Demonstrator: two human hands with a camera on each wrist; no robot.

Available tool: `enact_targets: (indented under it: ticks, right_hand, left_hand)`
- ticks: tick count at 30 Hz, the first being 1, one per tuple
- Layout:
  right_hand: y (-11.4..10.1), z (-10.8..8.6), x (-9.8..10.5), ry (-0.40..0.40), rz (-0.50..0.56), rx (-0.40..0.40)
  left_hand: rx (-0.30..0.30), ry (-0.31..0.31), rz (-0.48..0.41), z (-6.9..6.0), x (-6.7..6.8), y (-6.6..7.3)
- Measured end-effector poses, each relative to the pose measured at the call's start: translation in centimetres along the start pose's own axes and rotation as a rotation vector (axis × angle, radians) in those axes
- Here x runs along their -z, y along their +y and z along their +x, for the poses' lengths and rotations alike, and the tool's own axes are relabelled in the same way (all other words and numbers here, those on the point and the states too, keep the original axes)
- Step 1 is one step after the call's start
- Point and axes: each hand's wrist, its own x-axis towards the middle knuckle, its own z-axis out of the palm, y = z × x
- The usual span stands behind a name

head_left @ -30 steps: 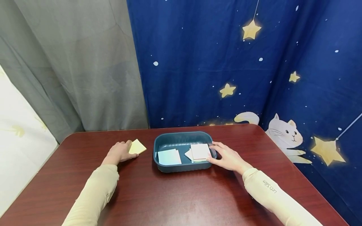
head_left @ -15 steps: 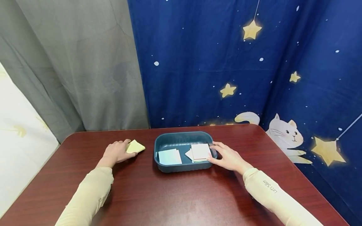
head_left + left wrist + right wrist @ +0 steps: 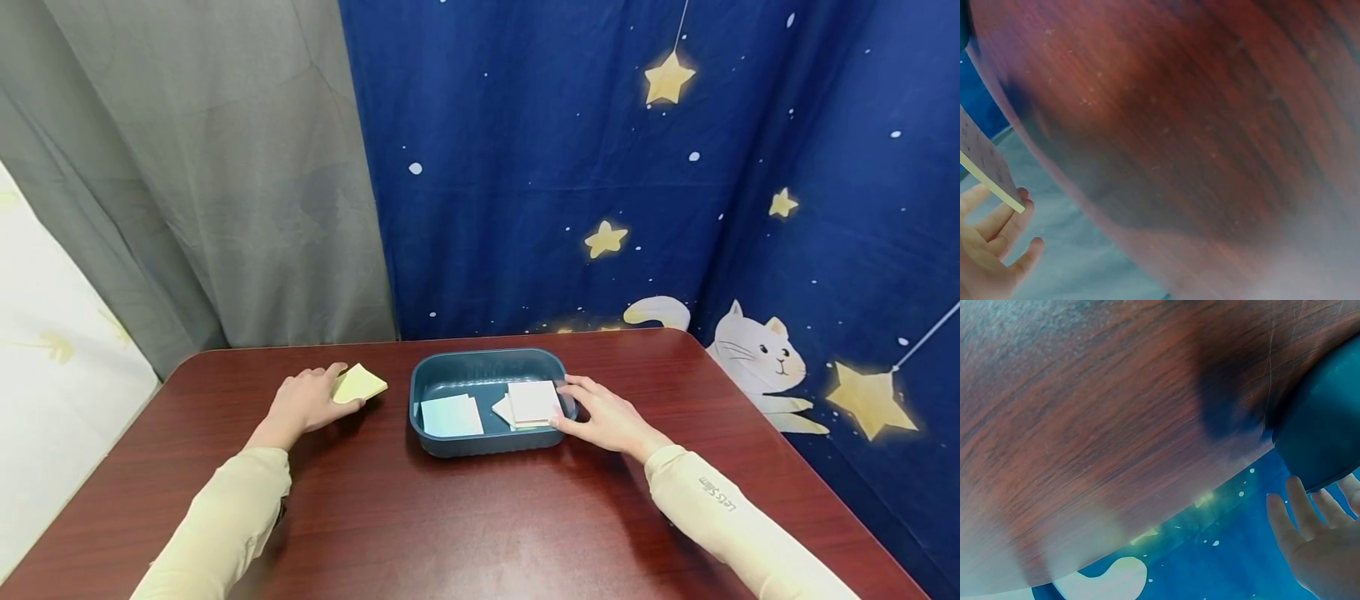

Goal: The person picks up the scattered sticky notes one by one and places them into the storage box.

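Observation:
On the left, my left hand pinches a yellow sticky note pad between thumb and fingers. In the left wrist view the pad stands tilted off the table, its pale underside toward the camera. Right of it sits a dark teal plastic bin. Inside, a pale blue pad lies at the left, over another sheet or pad. White pads are stacked at the right. My right hand rests at the bin's right end, fingers fairly straight over the rim.
A reddish-brown wooden table carries everything. Behind it hang a grey curtain and a blue curtain with stars and a cat. A white surface borders the left side.
My left hand has drawn slightly left and tilted the yellow pad up from the table. The right hand and the bin look unmoved.

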Motion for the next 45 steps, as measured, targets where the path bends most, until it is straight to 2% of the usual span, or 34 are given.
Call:
enact_targets:
  ticks: [8,23,37,45]
  right_hand:
    - [0.1,0.0,0.0,-0.007,0.0,-0.005]
    - [0.2,0.0,0.0,-0.009,0.005,0.002]
    - [0.3,0.1,-0.2,0.019,0.001,0.024]
    - [0.4,0.1,-0.3,0.021,0.008,0.021]
  left_hand:
    - [-0.029,0.024,0.003,0.0,1.7,0.7]
    - [-0.101,0.088,0.003,1.0,4.9,3.1]
    - [-0.137,0.091,-0.017,1.5,6.4,5.1]
    - [-0.151,0.064,-0.03,1.9,6.7,6.4]
